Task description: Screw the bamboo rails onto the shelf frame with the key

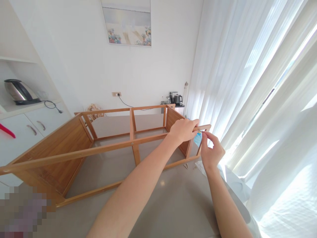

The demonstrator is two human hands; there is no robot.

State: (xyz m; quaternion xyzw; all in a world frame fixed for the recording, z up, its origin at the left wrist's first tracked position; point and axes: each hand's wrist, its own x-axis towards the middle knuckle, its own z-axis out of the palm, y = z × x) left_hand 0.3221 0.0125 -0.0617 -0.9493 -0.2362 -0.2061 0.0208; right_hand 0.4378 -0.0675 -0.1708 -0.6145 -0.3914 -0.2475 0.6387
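A wooden frame [132,143] with slatted side panels lies on its side on the grey table [170,195]. My left hand [183,129] is closed around the right end of its upper rail. Just right of it, my right hand [212,150] pinches thumb and forefinger together at the underside of the rail's end [205,127]. Something thin and small shows at those fingertips, too small to name. Behind the hands is a patch of light blue [197,138]. Below the frame's right end, small metal pieces like screws [186,166] lie on the table beside a clear plastic bag [201,168].
White curtains [223,66] hang close along the right side. At the back stand a dark kettle [177,99] and a wall socket [117,94] with a cord. A steel kettle [19,92] sits on the left shelf. A blurred patch [23,211] covers the lower left corner.
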